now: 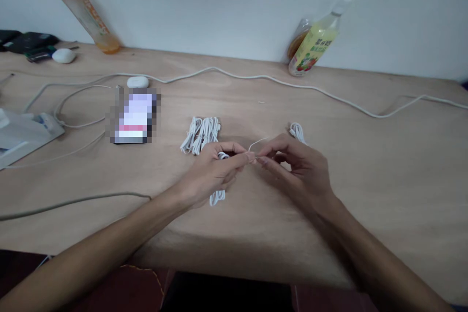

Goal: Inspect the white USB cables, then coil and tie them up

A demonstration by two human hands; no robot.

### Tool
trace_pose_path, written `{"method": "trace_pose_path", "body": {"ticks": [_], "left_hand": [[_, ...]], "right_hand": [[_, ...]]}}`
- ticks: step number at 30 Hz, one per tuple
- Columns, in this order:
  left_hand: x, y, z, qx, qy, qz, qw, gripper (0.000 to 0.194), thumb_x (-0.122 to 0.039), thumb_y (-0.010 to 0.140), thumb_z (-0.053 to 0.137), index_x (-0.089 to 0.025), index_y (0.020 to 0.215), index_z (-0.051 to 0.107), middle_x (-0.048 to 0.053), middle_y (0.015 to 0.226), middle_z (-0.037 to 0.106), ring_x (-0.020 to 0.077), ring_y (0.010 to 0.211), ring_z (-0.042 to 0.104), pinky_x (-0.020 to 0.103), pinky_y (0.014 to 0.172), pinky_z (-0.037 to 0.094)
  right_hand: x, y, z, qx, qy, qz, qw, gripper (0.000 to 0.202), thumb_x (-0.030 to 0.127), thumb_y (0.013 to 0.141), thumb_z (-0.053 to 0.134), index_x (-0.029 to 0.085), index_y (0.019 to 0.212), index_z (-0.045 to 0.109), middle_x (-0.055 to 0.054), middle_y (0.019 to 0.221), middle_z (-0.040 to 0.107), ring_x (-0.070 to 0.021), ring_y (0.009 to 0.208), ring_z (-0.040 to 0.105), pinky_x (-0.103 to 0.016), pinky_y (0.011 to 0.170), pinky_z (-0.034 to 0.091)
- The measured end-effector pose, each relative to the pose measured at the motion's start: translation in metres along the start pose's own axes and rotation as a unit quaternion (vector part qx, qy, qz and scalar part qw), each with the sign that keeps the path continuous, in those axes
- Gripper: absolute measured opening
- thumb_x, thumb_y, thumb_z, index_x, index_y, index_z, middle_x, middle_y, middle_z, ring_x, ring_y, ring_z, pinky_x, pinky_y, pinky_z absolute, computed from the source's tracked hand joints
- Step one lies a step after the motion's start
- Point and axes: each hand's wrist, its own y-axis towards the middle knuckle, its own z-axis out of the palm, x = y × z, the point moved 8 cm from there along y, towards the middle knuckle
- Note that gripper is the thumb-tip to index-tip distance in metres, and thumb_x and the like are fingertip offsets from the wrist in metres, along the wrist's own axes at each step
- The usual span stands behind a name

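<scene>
My left hand (pixel 215 173) is closed around a folded white cable (pixel 217 198), whose loops stick out above and below the fingers. A thin white wire tie (pixel 258 143) curves up between the two hands. My right hand (pixel 302 165) pinches an end of it between thumb and forefinger, close to the left thumb tip. Just beyond the left hand lies a group of bundled white cables (pixel 201 134). One more white cable bundle (pixel 297 131) rests behind the right hand, partly hidden by it.
A phone (pixel 133 117) and a white case (pixel 138 82) lie on the left. A long white cord (pixel 237 74) crosses the table's back. An orange drink bottle (pixel 84 9) and a yellow-green bottle (pixel 316 41) stand by the wall. A grey cable (pixel 80 200) runs in from the left.
</scene>
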Motion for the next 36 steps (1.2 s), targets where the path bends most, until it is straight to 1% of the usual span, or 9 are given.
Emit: {"method": "trace_pose_path", "body": {"ticks": [7, 14, 19, 22, 24, 25, 27, 30, 36], "left_hand": [[0.000, 0.000, -0.001, -0.017, -0.007, 0.012, 1.000, 0.037, -0.033, 0.069, 0.102, -0.018, 0.071, 0.068, -0.013, 0.042, 0.039, 0.0016, 0.037, 0.020, 0.016, 0.035, 0.013], [-0.001, 0.002, -0.003, -0.025, -0.003, 0.011, 1.000, 0.039, -0.034, 0.066, 0.104, -0.018, 0.071, 0.068, -0.013, 0.041, 0.038, 0.0017, 0.037, 0.020, 0.017, 0.035, 0.013], [-0.004, 0.000, -0.002, -0.016, 0.011, 0.020, 1.000, 0.038, -0.035, 0.069, 0.102, -0.019, 0.072, 0.068, -0.013, 0.043, 0.037, 0.0019, 0.038, 0.021, 0.017, 0.036, 0.014], [-0.004, -0.001, -0.003, -0.020, 0.038, 0.035, 0.998, 0.036, -0.038, 0.075, 0.098, -0.020, 0.074, 0.067, -0.013, 0.043, 0.037, 0.0029, 0.037, 0.023, 0.018, 0.037, 0.017], [-0.003, -0.002, -0.003, -0.020, 0.068, 0.038, 0.997, 0.034, -0.040, 0.079, 0.095, -0.021, 0.076, 0.067, -0.013, 0.043, 0.038, 0.0037, 0.037, 0.024, 0.018, 0.037, 0.017], [-0.003, -0.002, -0.002, -0.016, 0.084, 0.038, 0.996, 0.033, -0.041, 0.080, 0.094, -0.021, 0.077, 0.067, -0.012, 0.043, 0.038, 0.0041, 0.037, 0.025, 0.019, 0.037, 0.017], [-0.002, -0.003, 0.000, -0.006, 0.109, 0.038, 0.993, 0.034, -0.042, 0.080, 0.094, -0.020, 0.079, 0.069, -0.012, 0.045, 0.039, 0.0044, 0.038, 0.026, 0.019, 0.037, 0.018], [-0.004, -0.005, 0.002, 0.007, 0.132, 0.043, 0.990, 0.036, -0.045, 0.079, 0.095, -0.018, 0.081, 0.071, -0.010, 0.052, 0.044, 0.0038, 0.041, 0.028, 0.019, 0.038, 0.019], [-0.009, -0.004, 0.002, 0.023, 0.132, 0.060, 0.989, 0.040, -0.056, 0.095, 0.079, -0.020, 0.083, 0.070, -0.011, 0.049, 0.035, 0.0056, 0.042, 0.025, 0.018, 0.039, 0.022]], "right_hand": [[0.014, -0.002, -0.003, -0.022, -0.085, -0.079, 0.993, 0.017, 0.010, 0.098, 0.078, 0.026, 0.098, 0.080, 0.001, 0.088, 0.080, -0.0134, 0.070, 0.070, -0.024, 0.058, 0.056], [0.019, -0.002, -0.006, -0.020, -0.103, -0.103, 0.989, 0.018, 0.010, 0.098, 0.079, 0.028, 0.099, 0.083, 0.000, 0.096, 0.086, -0.0147, 0.072, 0.076, -0.025, 0.057, 0.056], [0.013, -0.004, -0.006, -0.038, -0.089, -0.048, 0.994, 0.012, 0.017, 0.099, 0.078, 0.028, 0.097, 0.083, 0.000, 0.094, 0.087, -0.0176, 0.075, 0.077, -0.029, 0.058, 0.057], [0.004, -0.006, -0.014, -0.116, -0.068, 0.014, 0.991, 0.007, 0.022, 0.098, 0.077, 0.026, 0.093, 0.079, 0.001, 0.083, 0.081, -0.0151, 0.064, 0.071, -0.029, 0.055, 0.054], [-0.003, -0.008, -0.021, -0.170, -0.037, 0.053, 0.983, 0.003, 0.025, 0.095, 0.079, 0.026, 0.097, 0.077, 0.003, 0.078, 0.076, -0.0129, 0.058, 0.065, -0.026, 0.051, 0.050], [-0.007, -0.007, -0.021, -0.177, -0.021, 0.071, 0.981, 0.008, 0.026, 0.094, 0.080, 0.026, 0.101, 0.077, 0.003, 0.077, 0.075, -0.0122, 0.056, 0.064, -0.025, 0.049, 0.048], [-0.011, -0.003, -0.018, -0.155, 0.006, 0.099, 0.983, 0.013, 0.030, 0.092, 0.081, 0.025, 0.104, 0.078, 0.003, 0.076, 0.074, -0.0112, 0.053, 0.061, -0.024, 0.046, 0.045], [-0.012, 0.001, -0.013, -0.118, 0.034, 0.114, 0.986, 0.009, 0.031, 0.092, 0.079, 0.023, 0.088, 0.079, 0.002, 0.074, 0.073, -0.0099, 0.052, 0.058, -0.024, 0.046, 0.043], [-0.008, 0.002, -0.011, -0.097, 0.062, 0.111, 0.987, 0.009, 0.027, 0.092, 0.079, 0.023, 0.084, 0.081, 0.002, 0.071, 0.071, -0.0092, 0.052, 0.055, -0.024, 0.048, 0.045]]}}
